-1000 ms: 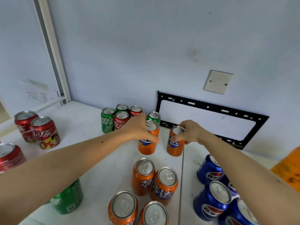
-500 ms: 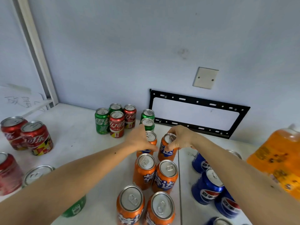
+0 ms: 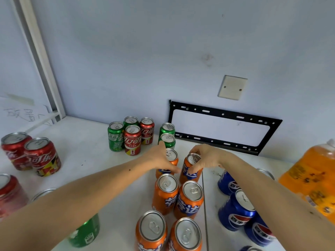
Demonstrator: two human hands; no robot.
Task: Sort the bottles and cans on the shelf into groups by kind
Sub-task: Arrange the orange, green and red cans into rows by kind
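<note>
Left hand (image 3: 159,160) wrapped round one orange can (image 3: 167,163), right hand (image 3: 204,157) gripping another orange can (image 3: 190,169) near its rim. Both upright on the shelf (image 3: 87,154), long axes vertical, tabs up, just behind four more orange cans (image 3: 179,200) in pairs. Probably full, so fairly heavy; stiff thin walls, smooth and a bit slippery, easily dented if squeezed hard. Best taken round the upper body, fingers opposite thumb, or slid along without lifting. Blue cans (image 3: 237,209) grouped to the right, orange bottle (image 3: 311,180) beyond them. Red cans (image 3: 30,154) to the left; mixed red and green cans (image 3: 132,136) at the back wall, not yet sorted.
</note>
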